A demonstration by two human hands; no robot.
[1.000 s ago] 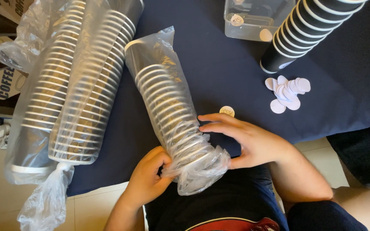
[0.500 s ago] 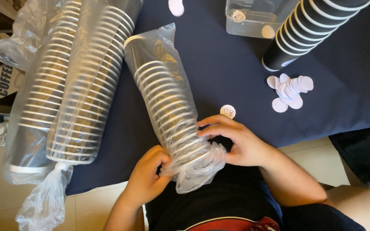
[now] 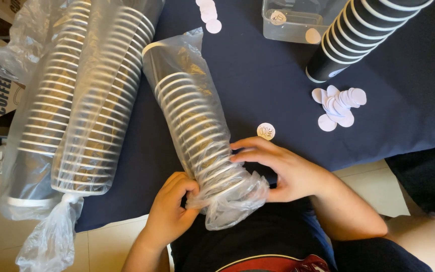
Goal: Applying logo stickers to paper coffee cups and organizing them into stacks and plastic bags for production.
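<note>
A stack of dark paper cups in a clear plastic sleeve (image 3: 197, 126) lies on the dark blue tablecloth (image 3: 258, 80), its near end toward me. My left hand (image 3: 171, 211) pinches the bunched plastic at that end from the left. My right hand (image 3: 288, 171) rests its fingers on the sleeve's right side near the same end. A small round white sticker (image 3: 266, 131) lies on the cloth just above my right hand.
Two longer bagged cup stacks (image 3: 76, 100) lie at the left. An unwrapped stack of dark cups (image 3: 358, 30) lies at the top right beside a clear plastic box (image 3: 293, 22). A pile of round white stickers (image 3: 339, 103) sits below it.
Both hands stayed at the sleeve's near end. The right hand's fingers shifted slightly along the plastic. The view drifted a little.
</note>
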